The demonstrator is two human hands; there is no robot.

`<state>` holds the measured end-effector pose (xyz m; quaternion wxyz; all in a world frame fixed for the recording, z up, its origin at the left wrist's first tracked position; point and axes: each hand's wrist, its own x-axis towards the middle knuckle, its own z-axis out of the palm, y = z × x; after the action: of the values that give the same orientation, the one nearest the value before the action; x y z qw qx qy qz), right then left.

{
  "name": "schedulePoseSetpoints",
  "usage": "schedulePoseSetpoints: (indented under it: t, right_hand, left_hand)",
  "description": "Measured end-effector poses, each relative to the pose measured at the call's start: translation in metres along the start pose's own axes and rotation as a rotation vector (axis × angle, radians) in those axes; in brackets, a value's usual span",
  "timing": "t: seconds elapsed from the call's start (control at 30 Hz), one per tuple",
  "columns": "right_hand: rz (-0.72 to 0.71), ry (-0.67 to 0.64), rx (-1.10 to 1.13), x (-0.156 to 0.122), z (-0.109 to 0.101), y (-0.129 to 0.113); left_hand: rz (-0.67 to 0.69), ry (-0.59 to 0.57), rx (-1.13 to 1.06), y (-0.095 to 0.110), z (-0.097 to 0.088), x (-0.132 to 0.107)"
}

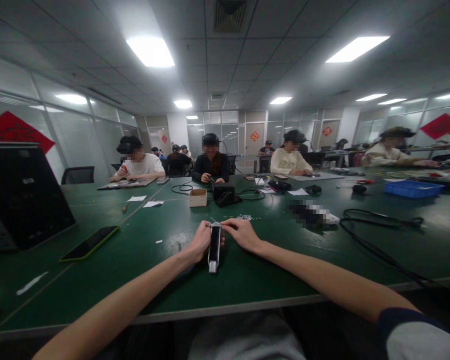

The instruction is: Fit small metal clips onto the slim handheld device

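Observation:
A long, narrow device [214,245], white or silver with a dark strip down its middle, is held just above the green table, its light-coloured end pointing toward me. My left hand [201,240] is wrapped round its left side, with fingertips showing past its right edge. At the far right corner of the device, my right hand [243,233] has its thumb and fingers pinched together. Whether those fingertips grip the device or a tiny part on it is too small to tell. Just beyond my hands lie several small bright pieces [244,217].
On the left, a phone [90,243] with a green edge lies near a black computer case [26,195]. Ahead stand a cardboard box [198,198] and a black device [224,194]. A blue tray [412,189] and black cables [375,237] lie right. Several people sit across the table.

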<state>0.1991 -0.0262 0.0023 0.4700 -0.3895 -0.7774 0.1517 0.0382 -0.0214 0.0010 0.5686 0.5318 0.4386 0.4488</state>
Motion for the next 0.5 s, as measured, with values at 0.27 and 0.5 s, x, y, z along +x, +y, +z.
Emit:
schedulePoseSetpoints:
  t: [0.27,0.5]
  right_hand:
    - [-0.112,-0.156,-0.129,0.006,-0.017,0.029]
    - [-0.141,-0.307,-0.196,0.008,-0.020,0.041]
  left_hand:
    - [0.365,-0.048,0.860,-0.009,-0.025,0.022]
    - [0.502,-0.146,1.159,-0.006,-0.027,0.014]
